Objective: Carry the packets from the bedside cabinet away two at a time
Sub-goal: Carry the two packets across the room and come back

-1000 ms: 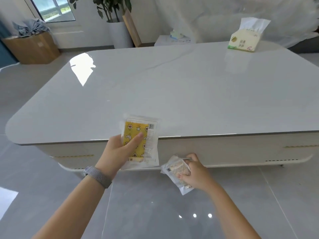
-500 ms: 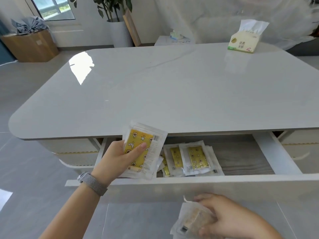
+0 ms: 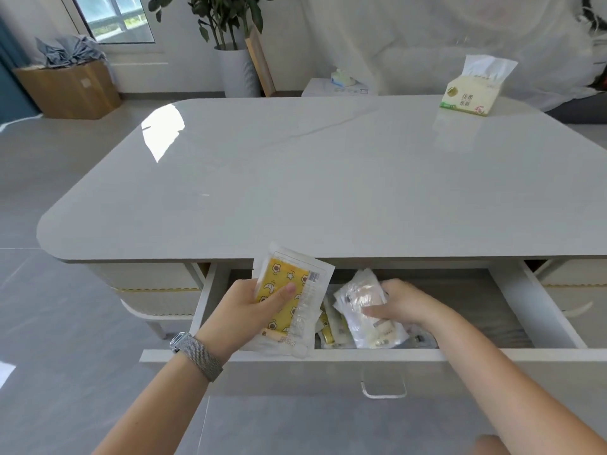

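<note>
Under the right hand (image 3: 402,308), drawer (image 3: 377,354) packets (image 3: 328,326) lie mostly hidden.

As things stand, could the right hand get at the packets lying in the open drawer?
Probably yes. The right hand is already inside the open drawer, above the loose packets, with nothing covering them. But it grips a clear packet, so its fingers are not free to pick another.

A glossy white worktop (image 3: 328,178) fills the middle — a tissue pack (image 3: 470,93) sits at its far right corner. Beyond it, a potted plant (image 3: 226,34) by the wall; far left, a cardboard box (image 3: 70,90) topped with grey cloth (image 3: 70,54) — window (image 3: 115,18) above.
</note>
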{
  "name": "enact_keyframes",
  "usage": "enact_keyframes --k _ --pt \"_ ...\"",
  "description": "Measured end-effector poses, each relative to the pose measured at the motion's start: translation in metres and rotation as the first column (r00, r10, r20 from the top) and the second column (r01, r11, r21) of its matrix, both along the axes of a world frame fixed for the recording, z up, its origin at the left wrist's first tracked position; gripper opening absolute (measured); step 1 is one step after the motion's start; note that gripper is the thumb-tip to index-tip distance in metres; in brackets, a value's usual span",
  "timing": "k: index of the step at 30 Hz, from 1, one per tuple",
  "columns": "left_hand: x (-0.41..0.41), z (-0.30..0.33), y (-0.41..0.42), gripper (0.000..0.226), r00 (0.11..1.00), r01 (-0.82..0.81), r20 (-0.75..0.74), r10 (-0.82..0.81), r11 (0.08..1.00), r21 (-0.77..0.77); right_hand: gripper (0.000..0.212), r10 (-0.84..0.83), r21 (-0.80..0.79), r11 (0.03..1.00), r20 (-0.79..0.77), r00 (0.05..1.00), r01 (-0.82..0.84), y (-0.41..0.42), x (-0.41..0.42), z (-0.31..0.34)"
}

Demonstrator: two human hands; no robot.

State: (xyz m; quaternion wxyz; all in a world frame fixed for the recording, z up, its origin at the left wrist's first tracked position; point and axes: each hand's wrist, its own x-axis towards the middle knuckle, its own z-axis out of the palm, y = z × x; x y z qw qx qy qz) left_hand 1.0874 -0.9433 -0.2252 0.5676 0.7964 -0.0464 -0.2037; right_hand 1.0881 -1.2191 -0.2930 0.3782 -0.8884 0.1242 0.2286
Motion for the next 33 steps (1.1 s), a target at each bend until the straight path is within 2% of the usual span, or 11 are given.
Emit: enact_keyframes --k 10,12,13,15,16,18,20,22,25,28,33 --pt "0.006 -0.007 0.009 0.015 0.969 -0.162 -0.202 0.139 0.982 -0.101 0.050 -0.072 -0.579 0.804 0.125 0.989 0.132 0.014 -0.007 0.005" --pt "0.006 -0.005 0.009 0.016 0.967 -0.165 -0.218 0.131 0.976 -0.145 0.054 -0.074 -0.375 0.906 0.316 0.946 0.196 0.028 -0.011 0.022" --pt "0.005 -0.004 0.008 0.017 0.971 -0.152 -0.211 0.115 0.974 -0.170 0.058 -0.157 -0.095 0.976 0.306 0.939 0.194 0.038 -0.012 0.033" --pt "0.003 -0.006 0.004 0.023 0.992 -0.063 -0.115 0.041 0.980 -0.188 0.066 -0.185 0.523 0.839 0.015 0.983 0.149 0.063 -0.016 0.053" --pt "0.001 -0.007 0.002 0.027 0.999 -0.001 -0.050 -0.008 0.985 -0.175 0.065 -0.103 0.680 0.722 -0.082 0.991 0.131 0.075 -0.018 0.059" --pt "-0.002 -0.012 -0.002 0.034 0.997 0.060 0.048 -0.053 0.986 -0.159 0.055 0.001 0.725 0.685 -0.103 0.995 0.074 0.088 -0.016 0.059" --pt "-0.001 -0.018 -0.004 0.050 0.998 0.046 0.059 -0.039 0.992 -0.119 0.045 -0.066 0.628 0.771 -0.087 0.994 0.107 0.088 -0.006 0.046" --pt "0.002 -0.020 -0.002 0.072 0.987 0.046 0.146 -0.072 0.984 0.173 0.035 -0.152 0.471 0.864 -0.094 0.984 0.178 0.080 0.006 0.029" --pt "0.009 -0.023 0.012 0.041 0.916 -0.037 0.346 -0.205 0.813 0.581 0.045 -0.098 0.023 0.995 -0.120 0.988 0.101 0.071 0.017 0.008" --pt "0.011 -0.020 0.019 0.025 0.907 0.044 0.283 -0.311 0.740 0.672 0.033 0.056 -0.346 0.932 -0.163 0.985 -0.110 0.080 0.018 0.006" --pt "0.008 -0.013 0.018 0.029 0.871 0.100 0.226 -0.437 0.607 0.789 0.010 0.146 -0.496 0.839 -0.188 0.971 -0.222 0.086 0.018 0.010"
